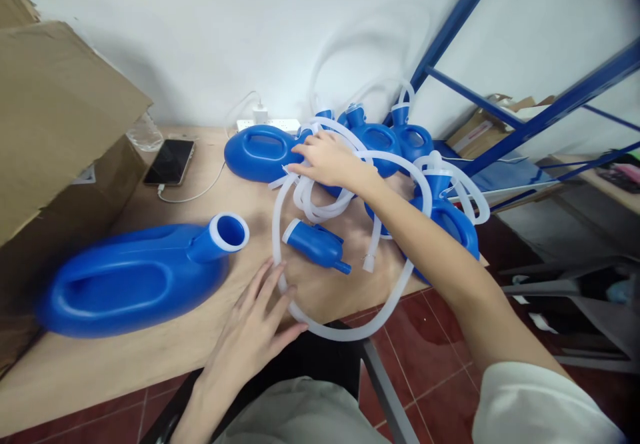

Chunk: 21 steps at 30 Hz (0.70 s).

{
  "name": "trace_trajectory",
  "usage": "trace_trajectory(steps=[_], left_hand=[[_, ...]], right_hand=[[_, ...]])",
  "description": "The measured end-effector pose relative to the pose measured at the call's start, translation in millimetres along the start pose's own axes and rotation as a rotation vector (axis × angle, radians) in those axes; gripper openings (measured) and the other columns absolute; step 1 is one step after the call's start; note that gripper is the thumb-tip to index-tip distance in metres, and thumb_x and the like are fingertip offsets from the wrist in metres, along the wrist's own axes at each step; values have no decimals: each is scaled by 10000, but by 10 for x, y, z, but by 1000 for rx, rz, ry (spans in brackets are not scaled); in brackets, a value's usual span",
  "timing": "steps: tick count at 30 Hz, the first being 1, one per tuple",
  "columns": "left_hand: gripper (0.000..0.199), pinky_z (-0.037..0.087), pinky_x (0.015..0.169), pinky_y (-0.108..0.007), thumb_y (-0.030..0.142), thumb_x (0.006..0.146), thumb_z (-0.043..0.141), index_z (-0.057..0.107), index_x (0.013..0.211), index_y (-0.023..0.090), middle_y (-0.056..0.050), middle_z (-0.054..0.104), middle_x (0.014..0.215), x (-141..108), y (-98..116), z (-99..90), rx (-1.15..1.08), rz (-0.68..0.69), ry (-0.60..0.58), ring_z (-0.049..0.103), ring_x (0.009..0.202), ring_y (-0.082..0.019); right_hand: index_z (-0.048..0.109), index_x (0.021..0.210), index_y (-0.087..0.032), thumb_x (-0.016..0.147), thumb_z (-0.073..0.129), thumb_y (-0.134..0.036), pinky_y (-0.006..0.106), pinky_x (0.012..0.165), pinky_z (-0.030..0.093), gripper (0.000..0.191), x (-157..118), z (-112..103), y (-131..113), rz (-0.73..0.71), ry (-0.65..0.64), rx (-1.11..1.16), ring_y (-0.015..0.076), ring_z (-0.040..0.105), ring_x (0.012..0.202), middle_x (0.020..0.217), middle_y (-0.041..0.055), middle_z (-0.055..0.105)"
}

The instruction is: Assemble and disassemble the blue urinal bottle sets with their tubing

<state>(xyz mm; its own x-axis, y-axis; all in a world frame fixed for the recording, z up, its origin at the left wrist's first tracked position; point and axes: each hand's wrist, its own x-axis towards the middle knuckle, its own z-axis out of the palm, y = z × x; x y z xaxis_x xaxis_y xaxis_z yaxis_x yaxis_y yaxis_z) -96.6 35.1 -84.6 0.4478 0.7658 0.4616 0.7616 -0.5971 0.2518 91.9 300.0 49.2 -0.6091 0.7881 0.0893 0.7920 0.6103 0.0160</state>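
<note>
My left hand (255,321) is open, its fingers spread beside the near-left bend of a long translucent plastic tube (385,314); the fingertips meet or nearly touch it. Further back, my right hand (330,157) curls over a coiled part of the tubing, which its palm partly hides. A blue funnel-shaped cap piece (315,243) with a white rim and narrow spout lies inside the tube loop. To the left, a large blue plastic urinal bottle (135,281) lies with its white-rimmed mouth uncovered. Another blue bottle (260,154) rests just left of my right hand.
Several blue bottles with tubes (417,141) crowd the table's back right. A cardboard box (60,124) stands at left, near a charging phone (170,162). A power strip (275,125) sits by the wall. Blue metal shelving (460,91) rises at right.
</note>
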Motion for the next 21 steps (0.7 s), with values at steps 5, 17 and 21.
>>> trace_trajectory(steps=[5, 17, 21], left_hand=[[438, 658, 1037, -580, 519, 1059, 600, 666, 1278, 145, -245, 536, 1606, -1, -6, 39, 19, -7, 15, 532, 1497, -429], [539, 654, 1030, -542, 599, 1060, 538, 684, 1268, 124, -252, 597, 1556, -39, -15, 132, 76, -23, 7, 584, 1461, -425], [566, 658, 1008, -546, 611, 1075, 483, 683, 1298, 130, -249, 614, 1542, -20, -11, 142, 105, -32, -14, 610, 1433, -426]], right_hand=[[822, 932, -153, 988, 504, -811, 645, 1077, 490, 733, 562, 186, -127, 75, -252, -79, 466, 712, 1177, 1000, 200, 799], [807, 830, -170, 935, 561, -846, 438, 830, 584, 726, 738, -64, 174, 14, -417, 28, 285, 748, 803, 783, 82, 740], [819, 973, -110, 1052, 472, -748, 483, 926, 596, 731, 594, -576, 2, 97, -164, -36, 339, 778, 957, 920, 141, 788]])
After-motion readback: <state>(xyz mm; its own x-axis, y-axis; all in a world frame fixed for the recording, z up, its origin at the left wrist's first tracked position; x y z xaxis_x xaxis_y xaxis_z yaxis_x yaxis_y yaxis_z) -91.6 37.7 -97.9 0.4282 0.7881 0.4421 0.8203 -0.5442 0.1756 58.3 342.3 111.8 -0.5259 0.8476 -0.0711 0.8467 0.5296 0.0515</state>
